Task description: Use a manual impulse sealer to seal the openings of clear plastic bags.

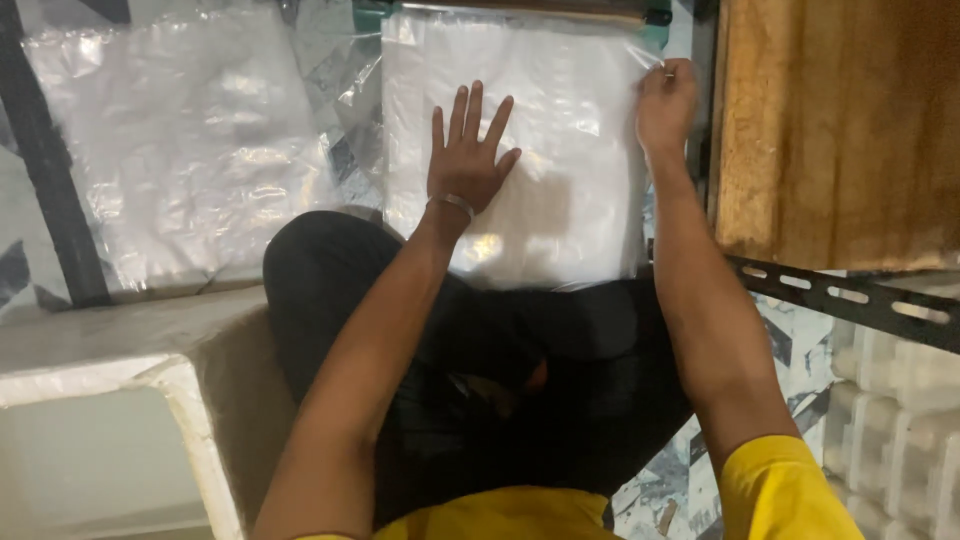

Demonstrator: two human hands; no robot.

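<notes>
Atop the clear plastic bag (560, 200), the left hand (465, 160) lies flat, its grip spread wide. At the bag's right edge, the right hand (665, 105) pinches the plastic.

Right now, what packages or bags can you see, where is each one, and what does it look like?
Clear plastic bag: centre, flat, square, whitish; left hand flat on it, right hand at its top right corner.
Second plastic bag: left, flat, crinkled, translucent.
White containers: lower right, stacked.

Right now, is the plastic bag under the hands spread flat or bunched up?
Spread flat. The bag lies smooth, the left hand pressing open-palmed on it and the right hand pinching its top corner.
</notes>
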